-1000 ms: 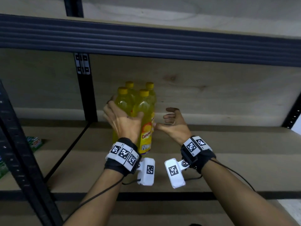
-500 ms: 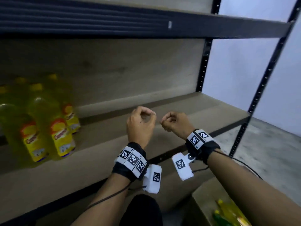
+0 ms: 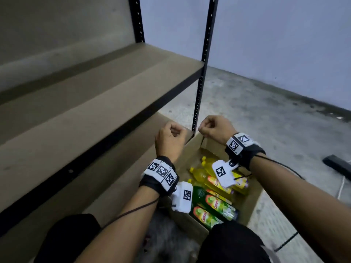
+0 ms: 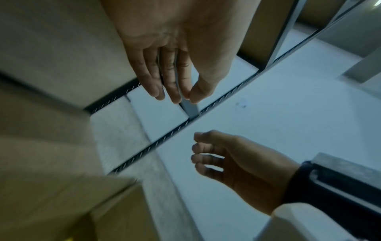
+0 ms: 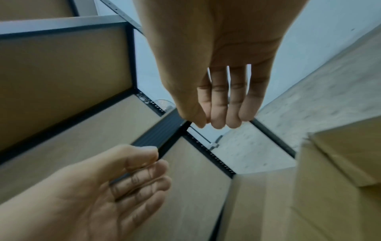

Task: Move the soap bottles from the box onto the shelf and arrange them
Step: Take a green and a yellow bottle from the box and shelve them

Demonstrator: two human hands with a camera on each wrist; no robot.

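The open cardboard box (image 3: 254,204) stands on the floor at the shelf's right end. Inside lie several yellow soap bottles (image 3: 201,175) and green soap bottles (image 3: 214,204) on their sides, partly hidden by my wrist cameras. My left hand (image 3: 170,141) and right hand (image 3: 216,129) hover side by side above the box's far end, fingers loosely curled and empty. In the left wrist view the left hand (image 4: 177,96) holds nothing, and in the right wrist view the right hand (image 5: 220,120) is equally empty. The wooden shelf board (image 3: 95,103) to the left shows no bottles in this view.
A black perforated shelf post (image 3: 201,76) rises just behind my hands. Grey concrete floor (image 3: 266,114) spreads to the right, with a dark flat object (image 3: 338,166) near the edge. My dark-clothed knees (image 3: 233,242) sit close to the box's near side.
My view swung from the yellow bottles standing on the shelf, right and down to the box. Both hands came off the bottles, curled loosely and moved over the box.
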